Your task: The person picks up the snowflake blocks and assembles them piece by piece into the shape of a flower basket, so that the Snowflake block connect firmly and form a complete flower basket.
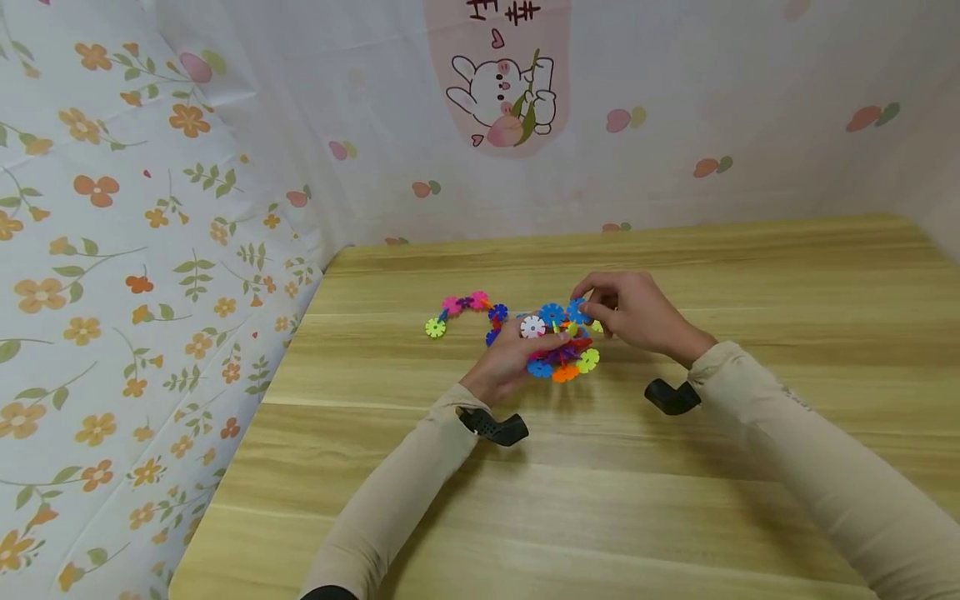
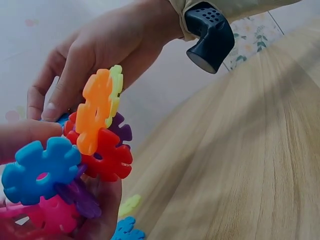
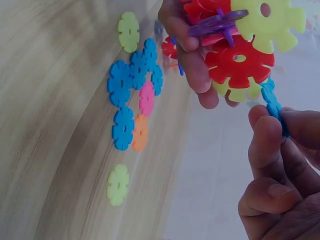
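Note:
My left hand (image 1: 504,360) holds a cluster of joined plastic snowflake discs (image 1: 564,372), with red, purple, orange, lime, pink and blue pieces. Its thumb lies over the cluster. To the right, my right hand (image 1: 639,313) pinches a blue snowflake disc (image 3: 272,107) between thumb and fingers. In the right wrist view that disc meets the cluster's lower edge, beside a red disc (image 3: 240,62); whether it is slotted in I cannot tell. A white disc (image 1: 532,327) shows by the left hand. The left palm hides part of the cluster.
A curved chain of joined discs (image 1: 478,300) extends left of the left hand, ending in a lime disc (image 1: 435,327). On the wooden table (image 1: 600,500) lie several loose discs: blue (image 3: 120,83), pink (image 3: 146,99), orange (image 3: 140,133) and lime (image 3: 117,185). A patterned cloth (image 1: 360,100) stands behind.

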The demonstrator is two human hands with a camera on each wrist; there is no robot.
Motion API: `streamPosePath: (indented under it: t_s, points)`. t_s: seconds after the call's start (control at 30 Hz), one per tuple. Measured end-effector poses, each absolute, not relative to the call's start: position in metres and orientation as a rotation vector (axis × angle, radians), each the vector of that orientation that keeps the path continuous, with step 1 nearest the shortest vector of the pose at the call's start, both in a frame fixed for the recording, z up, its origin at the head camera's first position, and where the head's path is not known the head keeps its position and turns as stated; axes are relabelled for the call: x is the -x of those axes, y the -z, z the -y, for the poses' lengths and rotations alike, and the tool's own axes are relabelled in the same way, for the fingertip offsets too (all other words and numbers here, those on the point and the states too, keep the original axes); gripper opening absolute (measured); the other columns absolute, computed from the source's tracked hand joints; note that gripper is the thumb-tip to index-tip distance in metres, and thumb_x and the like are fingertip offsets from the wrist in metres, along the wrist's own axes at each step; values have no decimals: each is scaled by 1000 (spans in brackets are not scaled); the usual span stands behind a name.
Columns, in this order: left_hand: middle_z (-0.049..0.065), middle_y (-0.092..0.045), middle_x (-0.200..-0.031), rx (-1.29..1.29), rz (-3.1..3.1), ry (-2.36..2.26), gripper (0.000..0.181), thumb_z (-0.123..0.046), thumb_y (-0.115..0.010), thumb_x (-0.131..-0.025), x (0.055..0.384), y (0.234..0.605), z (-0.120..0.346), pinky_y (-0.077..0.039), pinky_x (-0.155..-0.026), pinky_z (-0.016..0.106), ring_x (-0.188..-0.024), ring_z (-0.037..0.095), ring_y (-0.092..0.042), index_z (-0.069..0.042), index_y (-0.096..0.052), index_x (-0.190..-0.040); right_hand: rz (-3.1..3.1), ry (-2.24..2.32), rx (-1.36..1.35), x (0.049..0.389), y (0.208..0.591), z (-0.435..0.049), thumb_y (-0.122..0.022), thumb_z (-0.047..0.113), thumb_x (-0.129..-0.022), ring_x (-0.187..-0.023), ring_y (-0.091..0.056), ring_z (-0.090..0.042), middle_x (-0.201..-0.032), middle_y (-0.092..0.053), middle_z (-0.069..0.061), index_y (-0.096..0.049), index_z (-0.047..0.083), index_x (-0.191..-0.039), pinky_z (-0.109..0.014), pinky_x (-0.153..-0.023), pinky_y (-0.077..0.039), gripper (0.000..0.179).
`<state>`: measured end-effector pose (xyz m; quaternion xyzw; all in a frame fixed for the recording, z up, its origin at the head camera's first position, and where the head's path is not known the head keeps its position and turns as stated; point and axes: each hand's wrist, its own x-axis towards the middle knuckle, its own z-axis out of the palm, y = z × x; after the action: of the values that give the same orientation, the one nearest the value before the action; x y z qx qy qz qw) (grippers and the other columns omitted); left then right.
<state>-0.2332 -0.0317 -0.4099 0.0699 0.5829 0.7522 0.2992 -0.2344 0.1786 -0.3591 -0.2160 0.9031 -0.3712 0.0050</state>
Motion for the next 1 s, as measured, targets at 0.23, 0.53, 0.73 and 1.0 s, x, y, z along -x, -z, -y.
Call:
streamPosePath:
  t_s: [0.23, 0.53, 0.73, 1.0]
  points:
    - [3, -65, -115, -178, -1525, -2008, 33, -9, -60, -100, 234, 409, 31, -59, -92, 32, -102, 15, -69, -6, -56, -133, -2887, 1112, 725, 231, 357, -176, -65, 6, -96, -52, -54, -13, -69, -67, -3, -71, 5, -106, -26, -51, -45, 12]
    - [7, -62, -118, -99, -1705, -1936, 45, -4, -66, -95, 235, 399, 31, -58, -94, 33, -99, 17, -66, -5, -52, -138, -2948, 1039, 826, 225, 349, -166, -68, 5, -94, -56, -51, -11, -69, -67, -5, -72, 4, -96, -23, -54, -44, 5]
    - [10, -63, -120, -36, -1728, -1925, 55, -3, -67, -93, 235, 396, 28, -58, -94, 33, -98, 17, -66, -3, -45, -144, -2920, 1101, 793, 224, 353, -161, -67, 2, -93, -54, -51, -12, -66, -65, -6, -71, 3, -91, -23, -52, -44, 5]
    - [7, -66, -113, -103, -1704, -1912, 35, -6, -65, -96, 235, 403, 31, -59, -91, 31, -95, 15, -69, -2, -57, -130, -2793, 1092, 776, 230, 358, -168, -63, 9, -98, -50, -56, -13, -68, -67, -7, -71, 5, -104, -24, -55, -48, 10]
